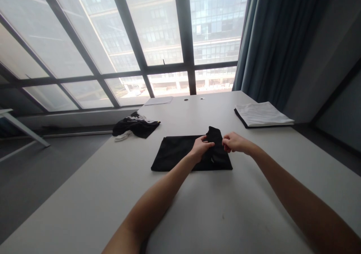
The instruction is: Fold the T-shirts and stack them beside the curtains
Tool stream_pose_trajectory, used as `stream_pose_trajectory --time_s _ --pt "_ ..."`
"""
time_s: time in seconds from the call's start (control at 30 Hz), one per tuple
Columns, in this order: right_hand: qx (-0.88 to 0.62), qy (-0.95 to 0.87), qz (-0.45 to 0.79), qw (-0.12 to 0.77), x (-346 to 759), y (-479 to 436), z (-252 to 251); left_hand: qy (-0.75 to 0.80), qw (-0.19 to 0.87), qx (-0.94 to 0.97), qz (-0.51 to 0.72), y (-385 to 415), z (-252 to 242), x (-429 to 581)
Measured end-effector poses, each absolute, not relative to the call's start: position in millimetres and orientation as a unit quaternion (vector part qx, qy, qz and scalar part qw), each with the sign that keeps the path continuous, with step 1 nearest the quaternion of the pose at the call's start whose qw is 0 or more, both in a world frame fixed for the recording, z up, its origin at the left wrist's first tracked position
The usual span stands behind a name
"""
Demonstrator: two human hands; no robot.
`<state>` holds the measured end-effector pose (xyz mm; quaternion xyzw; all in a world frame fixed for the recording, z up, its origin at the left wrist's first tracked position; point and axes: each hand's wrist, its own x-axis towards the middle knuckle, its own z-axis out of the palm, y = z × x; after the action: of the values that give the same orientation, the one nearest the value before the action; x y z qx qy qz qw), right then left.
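Left hand [201, 147] and right hand [233, 142], fingers pinched on the cloth's [175, 154] raised end: keep edges aligned, tension even.

Cloth [180, 154] on table [225, 209]. From it, heap [137, 126] at ten o'clock, stack [263, 114] at two. Paper [158, 100] at eleven, far edge.

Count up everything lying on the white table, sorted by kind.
Flat black fabric garment, pinched by the left hand and right hand: 1
Crumpled black-and-white cloth heap: 1
Folded cloth stack, white over black: 1
Thin white sheet, seemingly paper: 1
Total: 4
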<state>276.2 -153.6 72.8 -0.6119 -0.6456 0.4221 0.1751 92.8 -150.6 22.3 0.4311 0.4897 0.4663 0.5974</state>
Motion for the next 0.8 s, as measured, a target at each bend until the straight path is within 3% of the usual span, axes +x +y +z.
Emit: stream_pose_trajectory --time_s 0.2,0.4,0.53,0.8 --pt "-0.663 -0.601 0.320 0.313 296.2 -128.9 60.5 0.471 0.619 0.405 0.480 -150.8 66.7 82.5" --pt "-0.529 -0.649 0.131 0.530 244.8 -180.1 65.2 0.466 0.607 0.395 0.508 -144.4 106.6 45.5" --pt "-0.427 -0.765 0.073 0.477 203.0 -221.0 45.2 0.463 0.597 0.402 0.517 -145.8 121.2 12.7" --pt "-0.483 -0.796 0.098 0.352 183.0 -216.8 -10.9 0.519 0.603 0.356 0.491 -146.6 110.5 -76.5"
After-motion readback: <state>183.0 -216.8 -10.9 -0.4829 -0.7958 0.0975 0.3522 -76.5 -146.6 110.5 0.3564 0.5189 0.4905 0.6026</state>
